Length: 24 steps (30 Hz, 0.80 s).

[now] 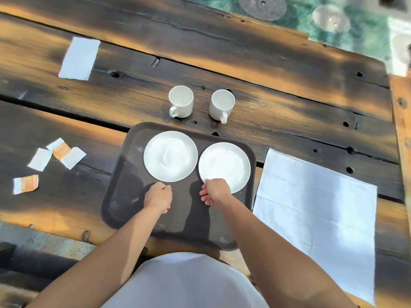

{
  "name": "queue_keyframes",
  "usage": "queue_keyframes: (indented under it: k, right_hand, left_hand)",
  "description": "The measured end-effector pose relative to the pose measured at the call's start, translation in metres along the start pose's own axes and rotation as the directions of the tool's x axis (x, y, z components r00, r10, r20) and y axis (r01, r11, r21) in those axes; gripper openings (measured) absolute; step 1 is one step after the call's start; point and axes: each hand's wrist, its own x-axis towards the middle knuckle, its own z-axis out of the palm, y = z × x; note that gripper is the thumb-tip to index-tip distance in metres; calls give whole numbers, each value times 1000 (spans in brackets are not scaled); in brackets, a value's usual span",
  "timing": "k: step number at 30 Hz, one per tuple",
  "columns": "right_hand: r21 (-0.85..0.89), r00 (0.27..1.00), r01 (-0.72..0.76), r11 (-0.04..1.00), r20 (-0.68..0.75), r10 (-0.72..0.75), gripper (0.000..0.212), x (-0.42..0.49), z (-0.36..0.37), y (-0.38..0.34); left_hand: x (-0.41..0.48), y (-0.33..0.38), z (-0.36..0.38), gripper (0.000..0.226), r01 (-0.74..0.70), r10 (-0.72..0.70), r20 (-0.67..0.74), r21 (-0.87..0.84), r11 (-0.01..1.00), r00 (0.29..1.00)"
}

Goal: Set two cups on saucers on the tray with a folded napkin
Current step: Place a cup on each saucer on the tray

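Observation:
A dark brown tray (124, 196) lies on the wooden table right in front of me. Two white saucers sit side by side on its far half, the left saucer (170, 156) and the right saucer (224, 165). Two white cups, the left cup (180, 101) and the right cup (222, 105), stand upright on the table just beyond the tray, handles toward me. A large white napkin (315, 210) lies unfolded to the right of the tray. My left hand (158, 196) is loosely curled over the tray, just short of the left saucer. My right hand (214, 191) has fingers apart, fingertips touching the right saucer's near rim.
A small folded white napkin (79, 58) lies at the far left. Torn orange-and-white sachets (64, 155) and another sachet (25, 184) are scattered left of the tray. The table's right edge (400, 121) runs past the large napkin.

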Motion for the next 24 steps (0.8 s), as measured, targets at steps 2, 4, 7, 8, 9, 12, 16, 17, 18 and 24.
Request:
queue_keyframes:
  k: [2, 4, 7, 8, 9, 12, 16, 17, 18, 24]
  right_hand:
    - [4, 1000, 13, 1000, -20, -13, 27, 2, -6, -2]
    - [8, 999, 27, 1000, -33, -27, 25, 4, -13, -5]
    - [13, 997, 55, 998, -58, -54, 24, 9, -23, -12]
    - [16, 996, 66, 998, -68, -64, 23, 10, -26, -15]
    - [19, 994, 76, 997, -77, -74, 22, 12, -28, -18]
    - [31, 990, 100, 995, -99, -96, 21, 19, -35, -31]
    - [45, 986, 121, 992, -122, -115, 22, 28, -46, -50]
    - [47, 985, 126, 991, -128, -119, 23, 31, -49, -56]
    - [50, 983, 131, 990, -136, -123, 23, 35, -53, -61]
    - [68, 967, 159, 985, -211, -142, 23, 64, -73, -95]
  left_hand:
    - [1, 7, 0, 23, -9, 9, 13, -7, 1000, 1000]
    - [2, 14, 1, 21, -25, 25, 23, -16, 1000, 999]
    - [5, 28, 4, 20, -41, 42, 33, -20, 999, 999]
    - [6, 33, 5, 20, -44, 45, 37, -28, 999, 998]
    - [8, 39, 6, 20, -47, 49, 40, -37, 998, 998]
    - [14, 55, 9, 18, -63, 66, 51, -52, 997, 996]
    - [23, 77, 8, 14, -81, 85, 60, -72, 994, 995]
    - [25, 83, 8, 14, -85, 90, 59, -83, 993, 994]
    - [27, 90, 8, 14, -89, 95, 58, -99, 991, 994]
    - [48, 132, 12, 13, -101, 117, 67, -197, 975, 991]
